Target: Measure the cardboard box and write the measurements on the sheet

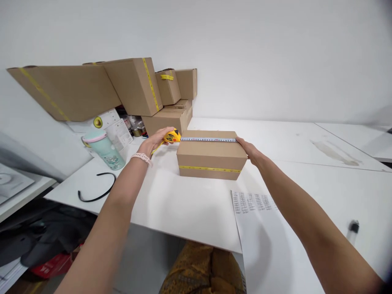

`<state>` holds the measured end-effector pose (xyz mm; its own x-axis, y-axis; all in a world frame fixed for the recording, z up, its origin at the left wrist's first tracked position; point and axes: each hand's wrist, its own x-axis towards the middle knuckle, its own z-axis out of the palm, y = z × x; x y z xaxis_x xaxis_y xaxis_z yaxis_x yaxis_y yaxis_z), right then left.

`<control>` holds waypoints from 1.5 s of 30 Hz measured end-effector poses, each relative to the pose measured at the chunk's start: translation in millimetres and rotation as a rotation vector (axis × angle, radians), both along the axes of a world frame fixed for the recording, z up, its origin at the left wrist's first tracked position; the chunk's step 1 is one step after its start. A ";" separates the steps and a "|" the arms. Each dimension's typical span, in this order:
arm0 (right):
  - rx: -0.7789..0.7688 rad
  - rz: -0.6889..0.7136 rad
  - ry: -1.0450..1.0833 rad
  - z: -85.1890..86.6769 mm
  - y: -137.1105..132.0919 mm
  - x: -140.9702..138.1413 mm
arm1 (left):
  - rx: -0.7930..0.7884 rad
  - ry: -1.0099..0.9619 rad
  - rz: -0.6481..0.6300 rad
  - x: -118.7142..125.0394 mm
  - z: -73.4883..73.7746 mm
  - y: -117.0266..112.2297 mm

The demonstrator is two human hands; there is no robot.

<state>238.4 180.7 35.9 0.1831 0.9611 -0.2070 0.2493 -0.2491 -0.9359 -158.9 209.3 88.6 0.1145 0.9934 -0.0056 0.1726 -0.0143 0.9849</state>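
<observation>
A small cardboard box (211, 157) with yellow tape round it sits on the white table (190, 204). My left hand (154, 141) is closed on a yellow tape measure (172, 136) at the box's top left corner. Its white blade (208, 139) runs along the box's top far edge. My right hand (249, 150) pinches the blade's end against the box's top right corner.
Several taped cardboard boxes (134, 87) are stacked at the back left. A mint tumbler (104, 148) and a black band (97, 188) lie to the left. A printed sheet (260, 228) lies near the front, a small dark-capped object (353, 228) at right.
</observation>
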 end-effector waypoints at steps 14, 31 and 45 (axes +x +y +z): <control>0.059 -0.122 -0.178 14.6 -0.4 -5.8 | 0.003 0.116 -0.019 3.0 9.6 -3.2; 0.388 0.186 -0.420 53.5 37.3 -56.2 | -0.319 -0.532 -0.405 134.4 -52.4 -210.0; 0.220 0.121 -0.737 36.8 85.2 -72.6 | -0.236 -0.534 -0.267 185.3 -20.5 -181.0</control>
<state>165.8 265.9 72.7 0.0906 0.9879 0.1256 0.8397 -0.0080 -0.5431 26.4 28.3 68.1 0.4055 0.9092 -0.0945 -0.3221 0.2389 0.9161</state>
